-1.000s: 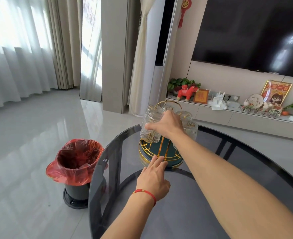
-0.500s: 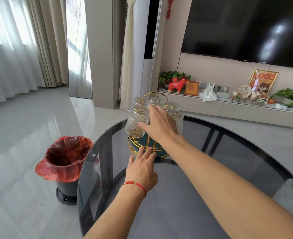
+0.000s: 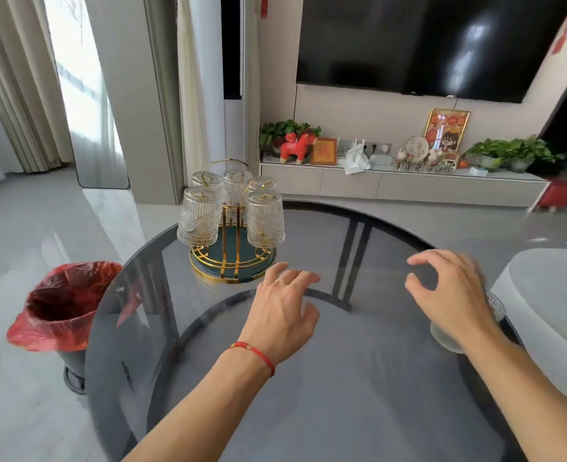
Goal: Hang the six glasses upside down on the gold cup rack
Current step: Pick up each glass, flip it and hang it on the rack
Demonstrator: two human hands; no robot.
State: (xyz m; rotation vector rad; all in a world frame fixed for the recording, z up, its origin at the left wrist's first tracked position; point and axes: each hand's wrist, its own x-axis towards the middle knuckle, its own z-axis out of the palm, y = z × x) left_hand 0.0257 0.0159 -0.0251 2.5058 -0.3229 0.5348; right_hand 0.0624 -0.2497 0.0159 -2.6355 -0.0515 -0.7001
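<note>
We see a round dark glass table (image 3: 358, 411) filling the lower frame, with a bin lined in red plastic (image 3: 63, 305) on the floor to its left. At the table's far left stands the gold cup rack (image 3: 232, 251), its round green base ringed in gold. Five ribbed glasses hang upside down on its arms; the nearest are the front left glass (image 3: 199, 216) and the front right glass (image 3: 264, 219), with three more behind them near the looped handle. We note a sixth glass (image 3: 495, 306) at the table's right edge, mostly hidden behind the right hand (image 3: 452, 295). That hand hovers over it with fingers curled and spread, empty; whether it touches the glass we cannot tell. The left hand (image 3: 283, 315), wearing a red cord at the wrist, lies open and empty with fingers spread, just in front of the rack's base and apart from it.
</note>
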